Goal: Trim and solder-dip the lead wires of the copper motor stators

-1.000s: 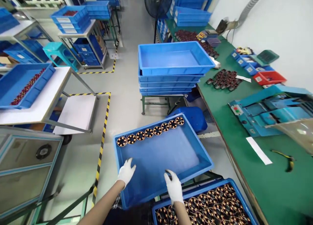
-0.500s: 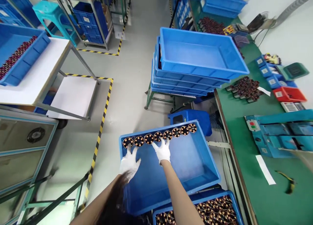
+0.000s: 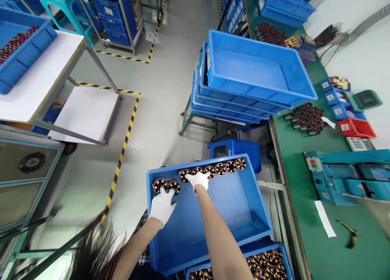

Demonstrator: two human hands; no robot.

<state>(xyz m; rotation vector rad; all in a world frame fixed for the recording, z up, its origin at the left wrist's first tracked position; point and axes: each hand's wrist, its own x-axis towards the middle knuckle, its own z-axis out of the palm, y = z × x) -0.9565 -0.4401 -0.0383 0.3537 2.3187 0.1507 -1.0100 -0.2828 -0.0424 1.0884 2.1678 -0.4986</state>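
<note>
Row of copper-wound rings [image 3: 220, 168] along the far edge of a blue tray [image 3: 225, 211]; two by the far-left corner sit a little off the line, with a slight gap before the third, and the rest run on to the far-right corner. Left hand [image 3: 162, 209], white-gloved, has its fingers parted, tips on that left pair; whether they pinch or only press, cannot tell. Right hand [image 3: 198, 181], likewise gloved, fans its fingers over the third to fifth rings; grip hidden by the glove. Judgement on handling: dense for their size, stiff in the body, the fine wire likely the weak point, easily snagged or nicked; glove cloth may catch on loose ends. Best hold probably the outer rim, from opposite sides, keeping off the windings. Tray floor looks smooth, so rings should slide readily. Around: a second tray [image 3: 289, 259] crowded with similar rings under the near edge, partly covered by the right forearm; blue stool [image 3: 249, 151] just past the far-right corner; stack of blue trays [image 3: 250, 99] beyond it; green bench [image 3: 323, 251] to the right, bearing a teal machine [image 3: 335, 176]. Neighbouring rings, close-set, leave fingertips scant room; tray wall crowds the far side.
</note>
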